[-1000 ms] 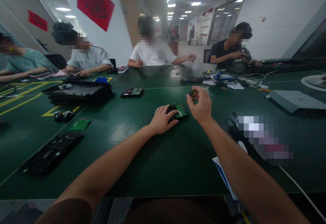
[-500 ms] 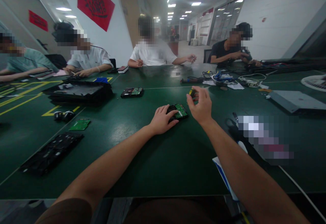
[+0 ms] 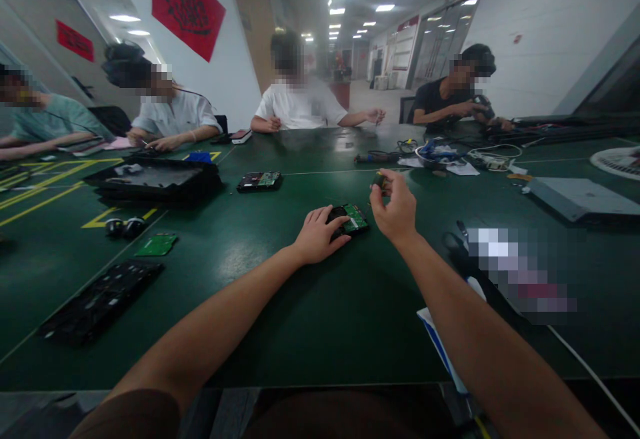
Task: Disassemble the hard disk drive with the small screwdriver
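Observation:
My left hand (image 3: 321,234) is on a black hard drive with a green circuit board (image 3: 356,218), holding it against the table. Its index finger reaches over the board and its thumb lies along the near side. Just to the right, my right hand (image 3: 397,206) is raised with the fingers closed around a small screwdriver (image 3: 381,179). Only part of its dark and yellow handle shows; the tip is too fine to make out. A second hard drive (image 3: 259,181) lies farther off, left of centre.
On the left are a loose green circuit board (image 3: 157,244), a black drive casing (image 3: 103,299) and a stack of black trays (image 3: 155,182). A grey metal box (image 3: 585,198) and tangled cables (image 3: 440,152) lie to the right. Several people sit across the green table (image 3: 300,332).
My right hand has tilted the screwdriver handle and shifted very slightly to the right, so less yellow shows. My left hand and the hard drive have stayed in place.

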`<state>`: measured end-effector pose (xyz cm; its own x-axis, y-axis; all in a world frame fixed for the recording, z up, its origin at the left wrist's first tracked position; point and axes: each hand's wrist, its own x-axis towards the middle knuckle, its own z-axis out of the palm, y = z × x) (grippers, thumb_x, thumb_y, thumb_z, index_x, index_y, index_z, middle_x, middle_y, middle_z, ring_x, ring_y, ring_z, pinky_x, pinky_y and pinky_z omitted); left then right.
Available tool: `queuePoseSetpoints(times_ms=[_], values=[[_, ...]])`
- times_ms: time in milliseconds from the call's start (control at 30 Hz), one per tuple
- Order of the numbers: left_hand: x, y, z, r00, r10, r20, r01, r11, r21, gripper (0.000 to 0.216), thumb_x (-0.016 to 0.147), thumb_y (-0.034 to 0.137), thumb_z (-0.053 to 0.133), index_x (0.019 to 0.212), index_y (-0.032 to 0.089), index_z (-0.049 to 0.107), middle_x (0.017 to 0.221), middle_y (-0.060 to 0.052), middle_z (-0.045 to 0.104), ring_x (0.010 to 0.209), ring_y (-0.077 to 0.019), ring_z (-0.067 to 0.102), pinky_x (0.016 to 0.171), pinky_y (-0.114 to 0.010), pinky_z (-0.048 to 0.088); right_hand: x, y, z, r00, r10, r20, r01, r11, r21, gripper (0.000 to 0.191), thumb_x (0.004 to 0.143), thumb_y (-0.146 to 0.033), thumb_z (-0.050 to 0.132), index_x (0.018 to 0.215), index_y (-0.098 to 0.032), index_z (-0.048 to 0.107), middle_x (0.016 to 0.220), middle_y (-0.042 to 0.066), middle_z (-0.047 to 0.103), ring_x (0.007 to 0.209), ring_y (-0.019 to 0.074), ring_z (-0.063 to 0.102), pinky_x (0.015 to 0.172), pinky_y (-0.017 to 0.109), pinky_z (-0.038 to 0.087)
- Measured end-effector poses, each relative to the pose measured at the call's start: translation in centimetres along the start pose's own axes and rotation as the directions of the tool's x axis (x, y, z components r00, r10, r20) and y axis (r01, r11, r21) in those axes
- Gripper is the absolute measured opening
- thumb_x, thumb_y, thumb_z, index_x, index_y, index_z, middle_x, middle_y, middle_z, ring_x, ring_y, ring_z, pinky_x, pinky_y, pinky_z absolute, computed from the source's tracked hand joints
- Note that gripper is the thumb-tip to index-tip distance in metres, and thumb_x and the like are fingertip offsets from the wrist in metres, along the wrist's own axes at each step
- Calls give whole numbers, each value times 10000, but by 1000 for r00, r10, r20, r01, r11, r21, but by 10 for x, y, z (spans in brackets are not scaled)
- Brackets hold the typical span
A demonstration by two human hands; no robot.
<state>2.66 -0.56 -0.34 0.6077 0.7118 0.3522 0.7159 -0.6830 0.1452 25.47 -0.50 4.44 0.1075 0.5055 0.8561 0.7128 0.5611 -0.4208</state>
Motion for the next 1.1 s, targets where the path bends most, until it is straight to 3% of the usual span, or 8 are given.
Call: queuePoseSetpoints(times_ms=[167,400,600,767,967,1100], values=[[0,0,1,1000,3,-2,-3,1000,-4,572,995,600,525,1491,316,558,1598,-148,418,1495,-380,355,1187,-590,326,1,-3,-2,1000,4,-17,-5,1000,-28,379,947,-334,629,1310,-235,582,1187,128,660,824,221,686,756,438,638],[0,-1,1,1000,4,-6,-4,1000,-6,576,996,606,518,1491,315,562,1597,-160,411,1495,-384,355,1190,-585,322,0,-2,-1,1000,-7,12,7,1000,-8,370,989,-292,537,1353,-228,561,1185,132,684,876,225,706,797,421,631],[0,-1,0,1000,2,5,-1,1000,-9,570,998,601,517,1490,316,558,1597,-149,415,1501,-373,347,1191,-586,322,-1,-3,-1,1000,7,6,-7,1000,-10,387,944,-329,636,1314,-232,577,1239,140,635,866,227,694,786,437,636],[0,-1,1,1000,6,-5,-6,1000,-8,579,996,609,514,1487,307,564,1599,-158,408,1499,-381,348,1191,-588,320,-1,-1,0,1000,-7,28,6,999,34,381,977,-272,560,1353,-215,541,1203,138,665,879,219,707,786,410,641],[0,-1,2,1000,10,-5,-10,1000,19,583,1001,614,501,1492,307,562,1593,-171,411,1492,-388,363,1180,-586,334,0,-5,-2,1000,-6,-6,6,1000,-6,380,947,-338,648,1306,-232,578,1202,129,633,815,204,675,731,403,637],[0,-1,3,1000,6,-6,-6,1000,18,583,997,615,509,1493,312,560,1589,-166,417,1493,-383,363,1185,-583,329,-1,-4,-1,1000,-6,18,5,1000,20,377,978,-312,575,1349,-248,560,1208,132,651,857,223,690,764,419,635]])
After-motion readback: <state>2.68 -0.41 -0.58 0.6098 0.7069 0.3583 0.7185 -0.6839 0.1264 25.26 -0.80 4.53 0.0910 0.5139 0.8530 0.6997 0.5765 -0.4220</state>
